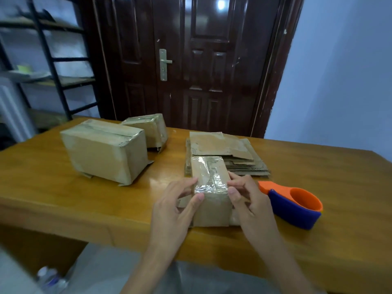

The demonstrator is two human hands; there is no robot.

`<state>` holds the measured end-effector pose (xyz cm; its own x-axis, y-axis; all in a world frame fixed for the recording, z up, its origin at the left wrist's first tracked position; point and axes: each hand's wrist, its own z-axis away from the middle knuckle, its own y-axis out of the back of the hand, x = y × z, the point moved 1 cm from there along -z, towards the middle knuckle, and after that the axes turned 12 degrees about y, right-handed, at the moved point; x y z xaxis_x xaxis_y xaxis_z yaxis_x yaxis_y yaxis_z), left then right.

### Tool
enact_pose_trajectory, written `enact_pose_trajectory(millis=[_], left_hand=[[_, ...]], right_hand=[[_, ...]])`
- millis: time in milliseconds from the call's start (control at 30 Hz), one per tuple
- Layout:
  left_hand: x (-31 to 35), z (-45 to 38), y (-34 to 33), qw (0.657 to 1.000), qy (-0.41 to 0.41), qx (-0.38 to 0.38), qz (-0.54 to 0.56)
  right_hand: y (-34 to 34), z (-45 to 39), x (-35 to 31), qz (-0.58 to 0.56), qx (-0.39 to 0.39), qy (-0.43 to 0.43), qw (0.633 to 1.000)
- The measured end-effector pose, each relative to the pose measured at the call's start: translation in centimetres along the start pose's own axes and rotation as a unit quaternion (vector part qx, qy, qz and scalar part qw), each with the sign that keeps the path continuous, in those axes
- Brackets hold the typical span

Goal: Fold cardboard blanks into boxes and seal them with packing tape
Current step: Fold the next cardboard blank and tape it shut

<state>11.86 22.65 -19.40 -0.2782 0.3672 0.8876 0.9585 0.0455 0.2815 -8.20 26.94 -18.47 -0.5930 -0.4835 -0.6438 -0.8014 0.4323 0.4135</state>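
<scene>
I see the small brown cardboard box with clear tape along its top (210, 194) at the counter's (63, 200) near edge, long axis running away from me. My left hand (176, 206) and right hand (248, 200) flank it, each grip curled and pinching the taped near end, thumbs on the front face.

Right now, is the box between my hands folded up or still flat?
Folded up: the small box stands as a block, clear tape across its top, both hands gripping it.

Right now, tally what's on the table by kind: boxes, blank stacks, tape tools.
Folded boxes: 3, namely the large box, the far box and the small box that both hands hold
Stack of flat blanks: 1
Tape dispenser: 1
Total: 5
</scene>
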Motion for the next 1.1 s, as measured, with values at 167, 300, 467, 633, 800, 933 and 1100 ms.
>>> enact_pose_trajectory(millis=[167, 300, 467, 633, 800, 933, 1100], left_hand=[[-1.9, 0.0, 5.6, 0.999, 0.049, 0.023, -0.003], [-4.2, -1.9, 9.0, 0.990, 0.119, 0.049, 0.055], [-6.8, -4.1, 9.9, 0.981, 0.150, 0.110, 0.047], [-7.2, -5.9, 9.9, 0.976, 0.154, 0.146, 0.051], [-6.9, -6.6, 10.3, 0.974, 0.154, 0.166, 0.001], [-4.5, -5.3, 10.4, 0.962, 0.090, 0.231, -0.114], [1.1, -3.9, 6.3, 0.955, -0.118, 0.187, -0.198]], right_hand=[[-5.3, -0.9, -1.6, -0.013, -0.041, 0.034, 0.999], [-9.7, -3.4, -2.7, -0.028, -0.053, 0.060, 0.996], [-12.4, -6.0, -3.5, -0.003, -0.052, 0.071, 0.996], [-14.3, -7.6, -2.7, -0.006, -0.038, 0.055, 0.998], [-15.8, -8.0, -3.2, -0.025, -0.015, 0.041, 0.999], [-14.4, -8.2, -3.7, -0.103, -0.078, 0.002, 0.992], [-8.4, -10.8, -0.7, 0.030, -0.065, -0.067, 0.995]])
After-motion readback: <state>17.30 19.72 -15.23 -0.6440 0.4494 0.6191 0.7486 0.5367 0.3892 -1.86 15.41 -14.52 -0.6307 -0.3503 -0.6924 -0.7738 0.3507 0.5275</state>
